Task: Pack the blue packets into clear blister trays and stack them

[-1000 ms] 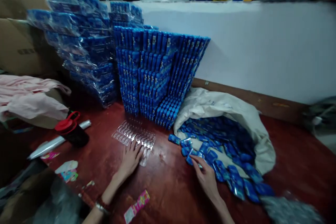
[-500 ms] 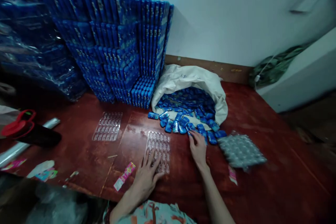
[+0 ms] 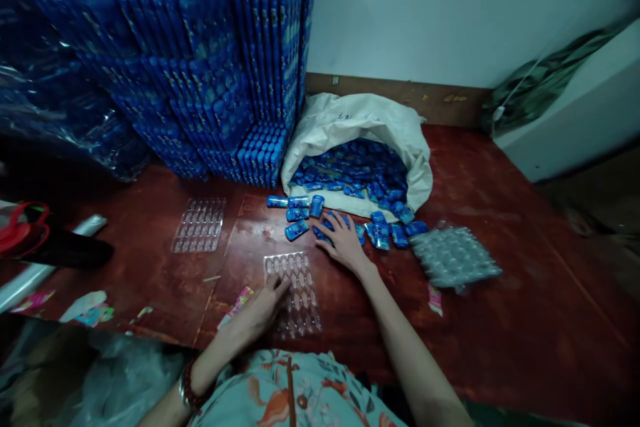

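A clear plastic blister tray [image 3: 303,293] with rows of oval hollows lies in front of me. My left hand [image 3: 263,310] is at its left side, fingers bent together on the tray's edge and over its hollows. Small blue wrapped packets [image 3: 297,231] are scattered between the tray and a white sack [image 3: 360,123], whose open mouth shows many more. Over these loose packets my right hand [image 3: 343,243] is spread, fingers apart, covering several of them. Whether a packet is under its palm is hidden.
Tall stacks of filled blue trays [image 3: 200,80] rise at the back left. A second clear tray [image 3: 199,225], a dark bottle with a red lid [image 3: 75,248] and a clear roll [image 3: 30,283] lie left. Bubble-like clear trays [image 3: 457,257] sit right, near a pink wrapper [image 3: 435,300].
My right hand has moved left across the packets and spread its fingers; some packets have shifted left. My left hand's fingers have bent, and the tray has come slightly left. The view has tilted down.
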Demonstrator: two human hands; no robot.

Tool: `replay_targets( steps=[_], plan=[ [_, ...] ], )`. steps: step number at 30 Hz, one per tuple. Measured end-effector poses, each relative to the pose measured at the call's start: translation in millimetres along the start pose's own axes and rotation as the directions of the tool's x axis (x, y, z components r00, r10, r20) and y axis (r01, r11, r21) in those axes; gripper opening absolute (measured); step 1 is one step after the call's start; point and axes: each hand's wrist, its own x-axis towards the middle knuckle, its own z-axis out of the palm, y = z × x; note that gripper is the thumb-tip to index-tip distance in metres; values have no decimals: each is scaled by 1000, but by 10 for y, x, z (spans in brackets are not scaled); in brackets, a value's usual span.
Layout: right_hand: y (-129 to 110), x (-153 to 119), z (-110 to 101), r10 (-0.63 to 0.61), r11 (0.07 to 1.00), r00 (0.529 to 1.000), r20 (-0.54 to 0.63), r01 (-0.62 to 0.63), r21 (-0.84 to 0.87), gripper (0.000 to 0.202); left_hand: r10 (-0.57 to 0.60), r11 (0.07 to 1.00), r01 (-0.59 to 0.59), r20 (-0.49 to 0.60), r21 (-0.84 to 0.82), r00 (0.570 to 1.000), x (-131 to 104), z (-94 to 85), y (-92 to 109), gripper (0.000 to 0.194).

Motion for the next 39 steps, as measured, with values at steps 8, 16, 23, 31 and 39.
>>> replay_targets(
  steps=[8,16,23,31,39],
  plan=[
    [55,-582,-127,351,925,879,-323,-273,263,36,2,990,3,31,-144,1000,-1,-292,119,41],
    [-234,-147,-185,304,912,943,-138,-246,329,35,-116,974,82,153,213,981,198,-99,-24,40],
    [-281,174,-264,206,977,927,314,-213,-14,44,-387,921,380,102,83,917,-91,58,387,50],
    [-334,-147,-305,369,926,919,141,-376,28,28,-335,942,331,-166,-51,928,438,-304,-26,30],
    [-216,-771,-296,375,822,922,-98,-281,496,34,-455,880,471,-176,64,873,1249,-127,-283,32]
  ],
)
